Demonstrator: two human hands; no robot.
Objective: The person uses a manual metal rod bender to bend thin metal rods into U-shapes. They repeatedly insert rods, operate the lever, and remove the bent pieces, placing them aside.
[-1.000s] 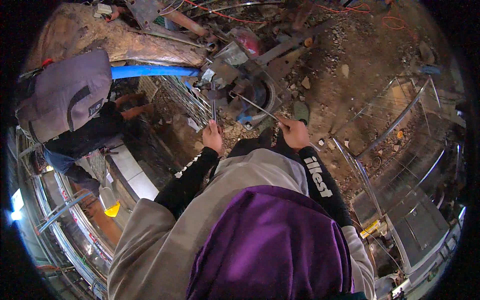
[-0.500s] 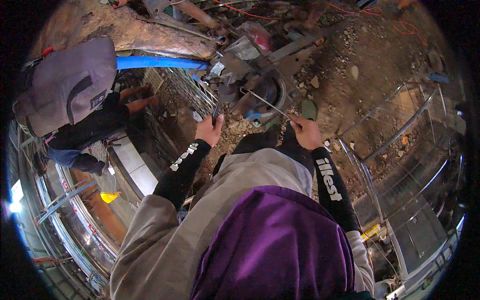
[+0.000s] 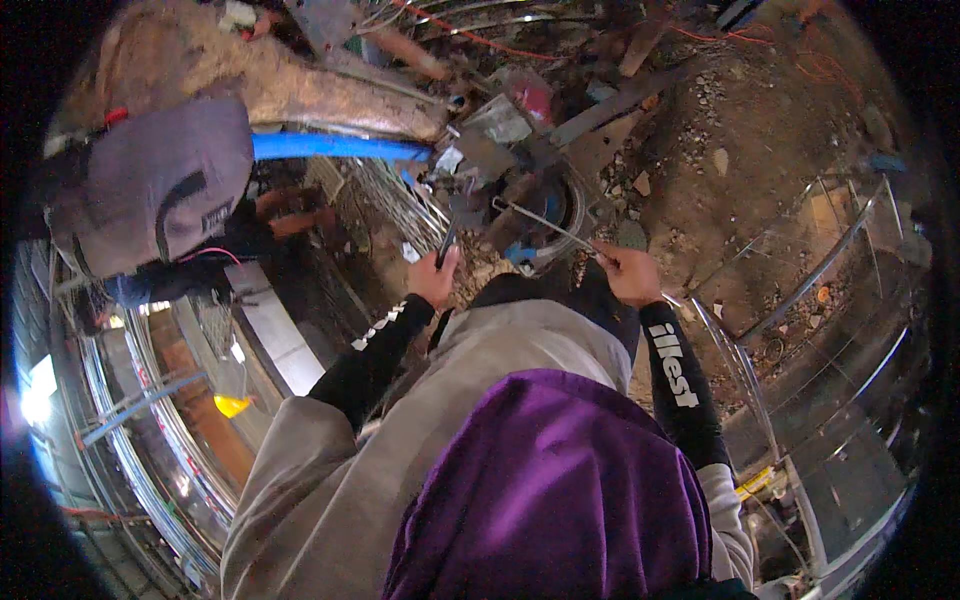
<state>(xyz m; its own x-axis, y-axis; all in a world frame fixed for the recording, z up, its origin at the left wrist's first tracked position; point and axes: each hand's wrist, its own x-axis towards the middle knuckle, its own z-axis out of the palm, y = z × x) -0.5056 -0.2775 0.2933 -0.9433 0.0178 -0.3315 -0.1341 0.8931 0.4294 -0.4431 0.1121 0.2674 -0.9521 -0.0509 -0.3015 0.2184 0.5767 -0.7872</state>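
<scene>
My left hand (image 3: 432,280) is closed around a slim dark-handled tool (image 3: 446,243); its far end blurs into the clutter, so I cannot make out its kind. Closed too, my right hand (image 3: 633,274) grips one end of a thin metal rod (image 3: 548,222). The rod slants up and left, and its small bent tip lies over a round metal rim (image 3: 578,205) on the ground. Whether the tip touches anything there, I cannot tell. A bundle of shiny metal rods or mesh (image 3: 385,195) lies just beyond my left hand.
On the left, a person with a grey backpack (image 3: 150,190) bends close by. A blue pipe or strap (image 3: 340,147) runs from there toward the middle. Metal frames (image 3: 735,350) stand at the right, beside rubble-strewn dirt (image 3: 760,170). An orange cord (image 3: 480,40) crosses the far side.
The whole view has shifted a little, with the scene sliding down and right. Both hands keep their grips, and my right hand sits slightly farther right. The backpack has tilted somewhat.
</scene>
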